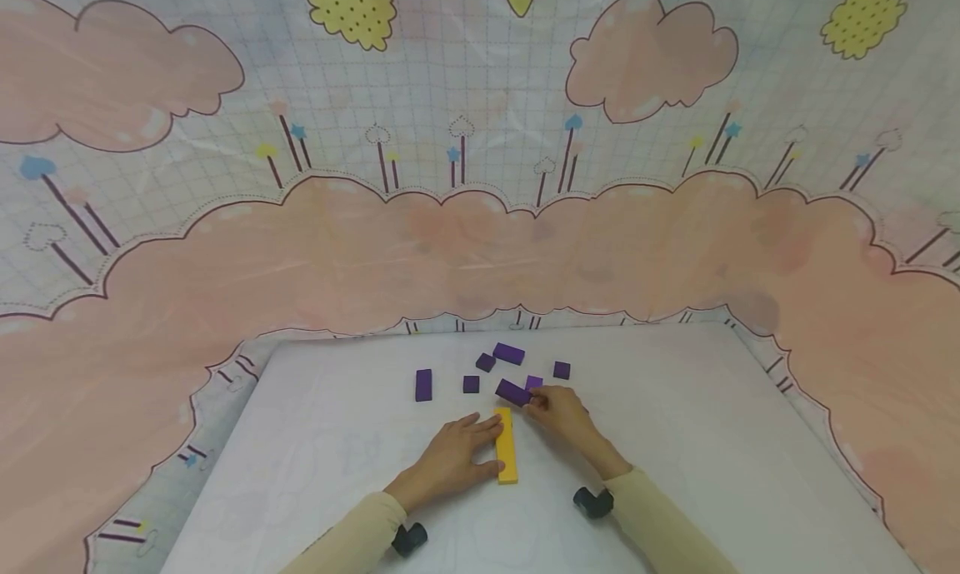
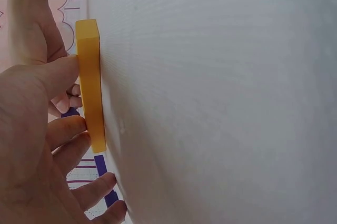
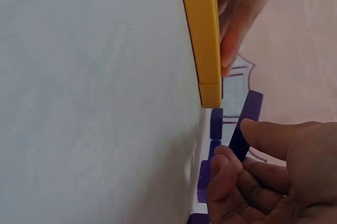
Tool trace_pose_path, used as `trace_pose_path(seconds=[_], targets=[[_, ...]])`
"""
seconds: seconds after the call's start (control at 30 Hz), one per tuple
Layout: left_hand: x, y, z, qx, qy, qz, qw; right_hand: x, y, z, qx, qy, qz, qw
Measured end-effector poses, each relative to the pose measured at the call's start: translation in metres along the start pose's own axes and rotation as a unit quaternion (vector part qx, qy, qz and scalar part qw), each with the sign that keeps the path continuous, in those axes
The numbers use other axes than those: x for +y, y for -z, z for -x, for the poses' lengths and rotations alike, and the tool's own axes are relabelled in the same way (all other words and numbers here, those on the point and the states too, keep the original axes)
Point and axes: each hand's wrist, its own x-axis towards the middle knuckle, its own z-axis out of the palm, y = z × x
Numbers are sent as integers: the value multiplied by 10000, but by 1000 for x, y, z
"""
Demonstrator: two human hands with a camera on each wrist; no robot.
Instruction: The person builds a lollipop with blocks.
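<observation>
A long yellow block (image 1: 506, 449) lies on the white table, pointing away from me. My left hand (image 1: 459, 457) rests against it, the thumb near its close end and the extended fingertips near its far end. In the left wrist view, the thumb and two fingertips touch the yellow block (image 2: 90, 87), while the other fingers spread past it. My right hand (image 1: 562, 420) pinches one end of a purple rectangular block (image 1: 513, 392) just beyond the yellow one. The right wrist view shows this purple block (image 3: 250, 109) tilted between thumb and fingers, apart from the yellow block (image 3: 204, 40).
Beyond the hands lie loose purple pieces: a rectangular block (image 1: 423, 385) at left, another (image 1: 509, 354) at the back, and several small cubes, including one (image 1: 562, 370) at right and one (image 1: 471, 384) at left. A patterned cloth (image 1: 525, 249) hangs behind the table (image 1: 315, 449).
</observation>
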Motion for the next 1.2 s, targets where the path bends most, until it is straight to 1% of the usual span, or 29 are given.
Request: trace_pose_path(seconds=[0.17,0.3,0.53,0.8,1.03,1.2], targets=[[0,1,0,52,-50,-11,10000,-3,-3,-3,-106,158,-6,9998],[1,1,0,43,-61,6,10000,-5,-5,-5,-147,120,5,9998],[2,1,1,-38,-5,-21,10000,-6,-8,-9,-185,177,-20,9997],[0,-1,0,-45,22,-11,10000,-3,-14,-15,-389,76,1,9992],[1,0,0,-110,51,-32,9999,-2,-17,-17,-460,112,-81,9988],[1,0,0,-87,9,-15,10000,-1,-18,-18,-481,117,-63,9988]])
